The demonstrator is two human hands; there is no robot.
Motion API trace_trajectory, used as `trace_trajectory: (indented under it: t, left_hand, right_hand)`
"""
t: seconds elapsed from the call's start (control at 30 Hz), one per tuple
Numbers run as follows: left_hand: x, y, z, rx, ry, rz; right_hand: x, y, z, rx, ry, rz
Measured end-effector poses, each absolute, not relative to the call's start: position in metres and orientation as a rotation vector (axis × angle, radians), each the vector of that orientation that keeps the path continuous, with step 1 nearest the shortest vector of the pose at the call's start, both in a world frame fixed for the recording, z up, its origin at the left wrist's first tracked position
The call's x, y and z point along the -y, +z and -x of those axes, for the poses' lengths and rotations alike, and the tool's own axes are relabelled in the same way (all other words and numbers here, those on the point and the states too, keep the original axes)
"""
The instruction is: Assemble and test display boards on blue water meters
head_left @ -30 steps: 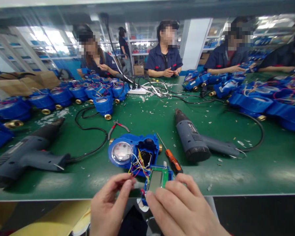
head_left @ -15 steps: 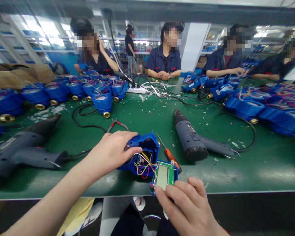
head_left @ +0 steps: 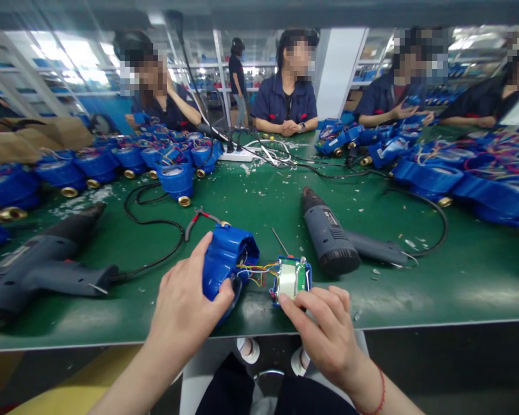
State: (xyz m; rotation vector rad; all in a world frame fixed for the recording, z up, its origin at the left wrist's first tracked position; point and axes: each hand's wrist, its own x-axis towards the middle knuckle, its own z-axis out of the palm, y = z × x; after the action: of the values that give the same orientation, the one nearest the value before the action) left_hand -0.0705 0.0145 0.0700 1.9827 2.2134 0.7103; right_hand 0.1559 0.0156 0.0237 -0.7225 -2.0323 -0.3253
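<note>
Near the front edge of the green bench, my left hand [head_left: 190,288] grips a blue meter housing [head_left: 225,253], which is tipped over with its opening facing right. Several coloured wires [head_left: 259,268] run from inside the housing to a circuit board with a display [head_left: 290,278] in a small blue frame. My right hand [head_left: 324,323] holds this display board by its lower edge, thumb and fingers closed on it. Behind the board a screwdriver [head_left: 280,239] lies on the bench, its handle mostly hidden. Red-handled pliers [head_left: 199,217] rest behind the housing.
One heat gun [head_left: 331,236] lies to the right, another [head_left: 47,259] to the left. Rows of blue meters [head_left: 173,180] with brass fittings line both sides. A power strip [head_left: 237,154] and cables lie mid-bench. Several co-workers [head_left: 285,104] sit opposite. Plastic scraps litter the green bench [head_left: 251,202].
My left hand has turned the meter housing, so its opening now faces right instead of up towards me. The display board has moved slightly up the bench, with the wires stretched straighter between them.
</note>
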Motion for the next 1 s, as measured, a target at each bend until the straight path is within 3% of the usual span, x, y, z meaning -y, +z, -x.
trace_trajectory:
  t: [0.2, 0.67, 0.9, 1.0]
  left_hand:
    - [-0.026, 0.071, 0.072, -2.276, 0.812, -1.833]
    - [0.001, 0.064, 0.061, -2.004, 1.172, -2.529]
    - [-0.012, 0.074, 0.04, -1.989, 0.837, -2.734]
    - [-0.016, 0.077, 0.041, -1.954, 0.885, -2.746]
  right_hand:
    - [-0.023, 0.012, -0.153, 2.055, -0.234, 0.581]
    - [-0.03, 0.003, -0.15, 2.07, 0.018, 0.843]
    - [-0.03, 0.0, -0.152, 2.063, 0.107, 0.848]
    - [-0.03, -0.001, -0.154, 2.029, 0.107, 0.858]
